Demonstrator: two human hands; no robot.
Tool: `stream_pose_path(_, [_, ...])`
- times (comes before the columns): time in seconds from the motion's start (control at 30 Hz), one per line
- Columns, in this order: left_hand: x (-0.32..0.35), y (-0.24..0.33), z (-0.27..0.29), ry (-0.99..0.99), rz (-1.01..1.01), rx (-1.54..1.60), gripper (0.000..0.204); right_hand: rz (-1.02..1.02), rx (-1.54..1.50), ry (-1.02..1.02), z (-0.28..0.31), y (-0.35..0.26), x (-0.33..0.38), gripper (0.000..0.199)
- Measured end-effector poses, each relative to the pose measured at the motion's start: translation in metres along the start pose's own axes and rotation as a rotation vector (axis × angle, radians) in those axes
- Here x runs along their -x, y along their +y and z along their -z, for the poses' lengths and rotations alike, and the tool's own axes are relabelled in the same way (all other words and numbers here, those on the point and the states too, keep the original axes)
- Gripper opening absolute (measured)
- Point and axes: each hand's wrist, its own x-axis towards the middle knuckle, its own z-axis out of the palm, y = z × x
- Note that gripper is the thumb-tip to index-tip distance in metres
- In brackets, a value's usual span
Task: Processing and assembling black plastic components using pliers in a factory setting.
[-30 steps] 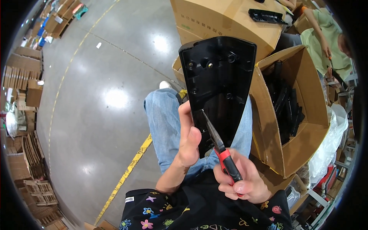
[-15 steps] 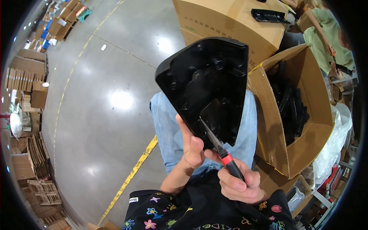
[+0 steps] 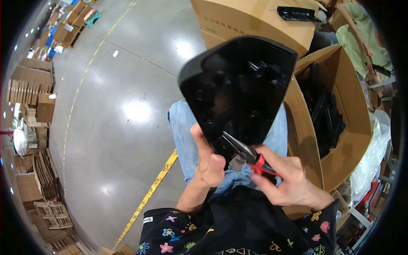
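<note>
A glossy black moulded plastic part (image 3: 229, 80), wide at its far end and narrower toward me, is held up over my lap. My left hand (image 3: 209, 159) grips its near left edge, thumb and a finger showing and the other fingers hidden behind it. In my right hand (image 3: 284, 174) is a pair of long-nose pliers (image 3: 244, 148) with red and black handles. The pliers' jaws point up and left, with their tip at the inner side of the part near its narrow end. Whether the tip bites on anything is too small to tell.
To my right an open cardboard box (image 3: 352, 110) holds several black plastic pieces (image 3: 325, 112). Beyond it a large carton (image 3: 238, 21) carries another black part (image 3: 295, 14). Another person (image 3: 361, 38) sits at the far right. Clear plastic sheeting (image 3: 369, 157) lies beside the box.
The black part has tilted and shifted slightly right and toward the far side. My right hand has turned on the pliers, which now lie more sideways, with the handles further right.
</note>
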Motion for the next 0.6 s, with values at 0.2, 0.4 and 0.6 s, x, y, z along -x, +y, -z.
stream_pose_path(0.2, [-0.012, 0.003, 0.003, 0.133, -0.099, -0.065, 0.073, 0.290, 0.812, 0.038, 0.024, 0.000, -0.026, 0.047])
stream_pose_path(0.4, [-0.019, 0.006, -0.001, 0.281, -0.185, -0.064, 0.074, 0.384, 1.155, 0.155, 0.027, -0.006, -0.042, 0.051])
stream_pose_path(0.6, [-0.032, 0.001, 0.028, 0.175, 0.047, 0.247, 0.069, 0.078, 0.560, 0.405, 0.028, 0.018, -0.046, 0.064])
